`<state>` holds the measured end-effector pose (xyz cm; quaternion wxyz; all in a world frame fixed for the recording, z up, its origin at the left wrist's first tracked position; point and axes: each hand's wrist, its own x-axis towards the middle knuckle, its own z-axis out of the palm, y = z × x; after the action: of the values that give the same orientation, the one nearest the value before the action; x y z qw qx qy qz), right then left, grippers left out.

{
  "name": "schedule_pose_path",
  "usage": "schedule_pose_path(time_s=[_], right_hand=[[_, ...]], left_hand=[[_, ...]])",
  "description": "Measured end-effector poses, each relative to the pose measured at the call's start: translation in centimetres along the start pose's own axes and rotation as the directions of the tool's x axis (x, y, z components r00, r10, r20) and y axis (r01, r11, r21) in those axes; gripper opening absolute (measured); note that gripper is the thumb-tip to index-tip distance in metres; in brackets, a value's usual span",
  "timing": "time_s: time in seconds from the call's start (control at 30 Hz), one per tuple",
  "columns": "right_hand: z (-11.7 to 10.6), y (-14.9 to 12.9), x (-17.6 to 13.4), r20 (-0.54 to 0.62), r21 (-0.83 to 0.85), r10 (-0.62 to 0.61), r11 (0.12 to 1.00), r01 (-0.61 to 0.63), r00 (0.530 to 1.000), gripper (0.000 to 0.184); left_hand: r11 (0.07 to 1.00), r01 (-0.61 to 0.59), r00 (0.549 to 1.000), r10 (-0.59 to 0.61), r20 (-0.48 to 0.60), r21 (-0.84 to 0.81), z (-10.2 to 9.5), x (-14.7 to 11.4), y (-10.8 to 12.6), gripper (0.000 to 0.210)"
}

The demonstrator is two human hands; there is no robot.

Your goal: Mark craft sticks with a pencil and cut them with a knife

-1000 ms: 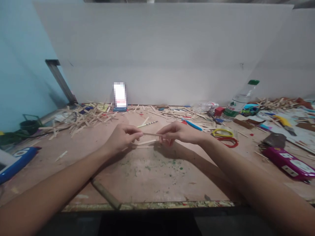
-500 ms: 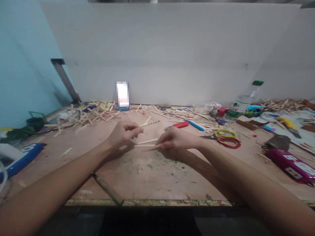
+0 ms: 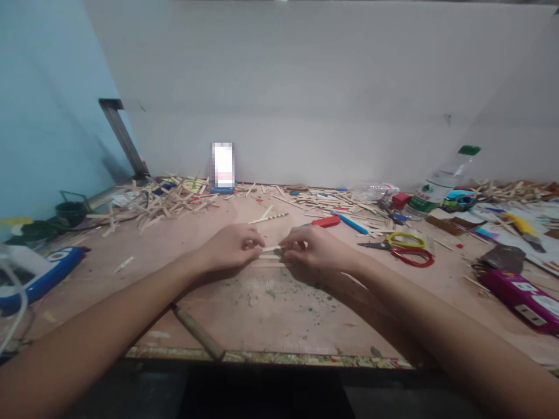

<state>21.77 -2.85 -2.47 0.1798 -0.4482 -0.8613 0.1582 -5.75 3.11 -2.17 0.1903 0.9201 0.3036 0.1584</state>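
Note:
My left hand (image 3: 231,247) is closed in a pinch at the left end of a thin flat wooden stick (image 3: 271,249). At the other end of that stick the fingers of my right hand (image 3: 313,249) are pinched too, so it spans the short gap between both hands. Just nearer to me, two more wooden sticks (image 3: 268,265) lie about parallel on the table, their ends partly hidden by my hands. A striped pencil (image 3: 276,217) lies beyond my fingers. Behind my right hand is a cutter with a red handle (image 3: 326,222).
To the right are scissors (image 3: 402,247), a blue pen (image 3: 350,222), a tilted bottle (image 3: 434,186) and a purple power strip (image 3: 519,297). Piles of sticks (image 3: 170,201) and a lit phone (image 3: 223,166) line the back. A wooden-handled tool (image 3: 198,331) lies near the front edge.
My left hand has moved right and taken hold of a stick's end. My right hand has shifted from the nearer stick to the farther one. The view has turned slightly left.

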Motion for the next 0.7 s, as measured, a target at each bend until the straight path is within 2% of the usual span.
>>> schedule_pose_path(time_s=[0.13,0.27,0.7], right_hand=[[0.7,0.1,0.3,-0.01,-0.066,-0.115,0.991,0.114,0.993,0.023],[1.0,0.3,0.3,-0.005,-0.101,-0.173,0.98,0.171,0.985,0.021],[1.6,-0.4,0.2,-0.043,-0.165,-0.165,0.974,0.156,0.985,0.026]], left_hand=[[0.998,-0.047,0.998,0.045,0.039,0.038,0.1,0.0,-0.3,0.028],[0.997,-0.049,0.997,0.046,0.058,0.066,0.2,0.0,-0.6,0.028],[0.996,-0.085,0.991,0.081,0.108,0.032,-0.8,-0.1,-1.4,0.029]])
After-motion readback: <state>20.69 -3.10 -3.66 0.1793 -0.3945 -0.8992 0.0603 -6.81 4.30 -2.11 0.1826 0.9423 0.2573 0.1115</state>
